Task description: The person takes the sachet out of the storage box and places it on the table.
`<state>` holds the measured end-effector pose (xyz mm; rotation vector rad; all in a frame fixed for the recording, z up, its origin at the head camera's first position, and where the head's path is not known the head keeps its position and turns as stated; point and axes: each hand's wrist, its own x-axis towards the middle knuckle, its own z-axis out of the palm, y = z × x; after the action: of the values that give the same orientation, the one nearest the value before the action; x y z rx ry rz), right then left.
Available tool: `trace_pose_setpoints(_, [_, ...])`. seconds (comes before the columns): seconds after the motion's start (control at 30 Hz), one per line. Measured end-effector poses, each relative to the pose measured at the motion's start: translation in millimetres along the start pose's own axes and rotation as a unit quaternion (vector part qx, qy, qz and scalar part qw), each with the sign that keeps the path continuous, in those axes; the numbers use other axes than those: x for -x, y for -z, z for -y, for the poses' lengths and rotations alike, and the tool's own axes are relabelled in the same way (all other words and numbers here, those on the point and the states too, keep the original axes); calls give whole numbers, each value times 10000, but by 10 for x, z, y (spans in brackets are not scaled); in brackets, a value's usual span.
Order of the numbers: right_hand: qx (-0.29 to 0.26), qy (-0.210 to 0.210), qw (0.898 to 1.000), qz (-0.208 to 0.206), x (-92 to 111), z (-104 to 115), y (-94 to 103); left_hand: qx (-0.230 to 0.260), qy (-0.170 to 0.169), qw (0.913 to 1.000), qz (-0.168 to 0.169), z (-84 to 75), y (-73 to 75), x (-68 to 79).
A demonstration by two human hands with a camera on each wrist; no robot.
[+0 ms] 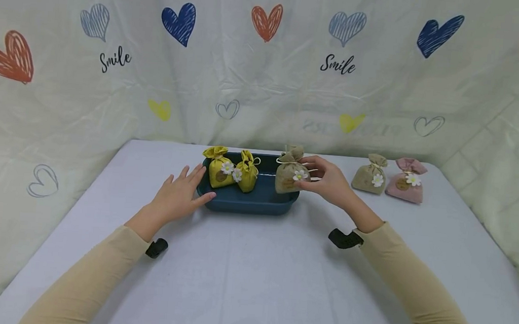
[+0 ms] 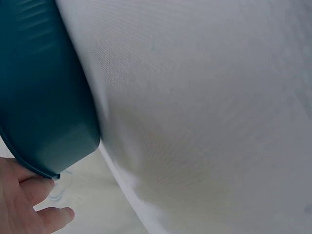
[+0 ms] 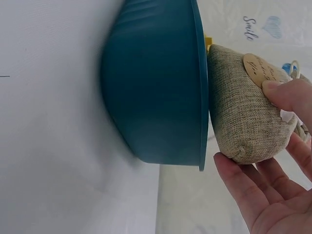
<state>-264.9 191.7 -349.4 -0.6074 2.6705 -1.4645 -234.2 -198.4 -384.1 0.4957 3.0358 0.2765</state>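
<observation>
A teal rectangular tub (image 1: 251,206) stands on the table with two yellow drawstring sachets inside, a wider one (image 1: 218,175) at the left and a narrower one (image 1: 247,174) beside it. My left hand (image 1: 178,196) touches the tub's left end, its fingers spread along the rim. Over the right end, my right hand (image 1: 329,182) holds a beige burlap sachet (image 1: 286,177) with a white flower. In the right wrist view the thumb presses the front of that sachet (image 3: 243,109) near its round tag, fingers behind and under it, just above the rim.
To the right stand another beige sachet (image 1: 368,176) and a pink sachet (image 1: 405,186), both with white flowers. A white cloth covers the table (image 1: 250,278). Behind it hangs a pale curtain (image 1: 212,66) printed with hearts and "Smile".
</observation>
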Motion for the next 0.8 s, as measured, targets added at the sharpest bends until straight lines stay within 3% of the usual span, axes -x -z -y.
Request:
trace_pose_setpoints(0.47, [-189,-20,9998,-46,152,-40,93,35,-27,10000,31,15,3,-7])
trace_pose_setpoints(0.8, [-94,8,9992,-381,278,-41,287,36,-36,10000,-22,10,2,-14])
